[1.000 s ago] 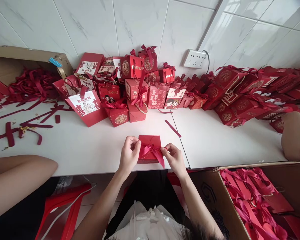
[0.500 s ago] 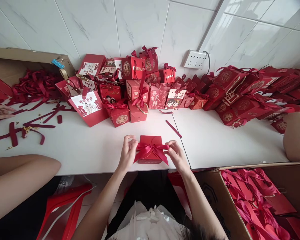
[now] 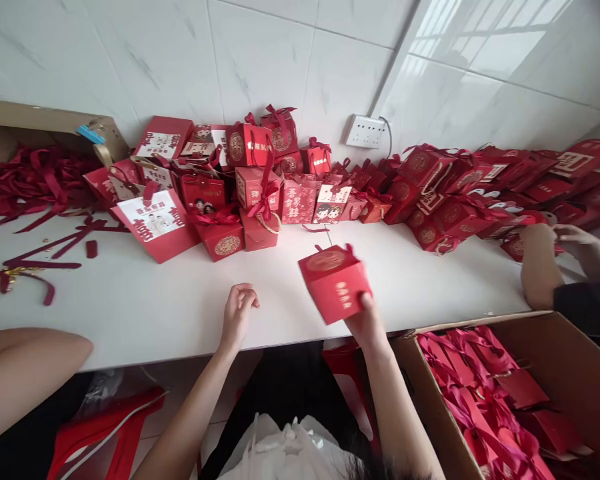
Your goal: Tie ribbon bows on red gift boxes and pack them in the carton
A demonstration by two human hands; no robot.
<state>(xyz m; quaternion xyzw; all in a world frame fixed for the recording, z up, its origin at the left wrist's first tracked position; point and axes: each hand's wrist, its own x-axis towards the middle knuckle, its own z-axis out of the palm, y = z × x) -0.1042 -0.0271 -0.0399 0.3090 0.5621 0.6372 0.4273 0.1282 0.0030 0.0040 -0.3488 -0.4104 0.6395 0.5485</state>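
Observation:
My right hand [image 3: 366, 321] grips a small red gift box [image 3: 335, 283] from below and holds it tilted above the white table [image 3: 140, 300], its gold-printed faces toward me. My left hand [image 3: 237, 315] rests on the table near the front edge with its fingers loosely curled and nothing in it. A heap of finished red boxes with ribbons [image 3: 250, 180] stands along the wall behind.
An open cardboard carton [image 3: 570, 347] of flat red boxes and ribbons stands at my lower right. Loose red ribbons [image 3: 35, 180] lie at the far left. Another person's arm [image 3: 25, 373] is at the left, and another person's hands [image 3: 545, 260] at the right. A wall socket [image 3: 365, 131] is mounted above the heap.
Both hands were pulling the ribbon bow tight on the box on the table. Now my right hand has lifted the box up and to the right, and my left hand has let go.

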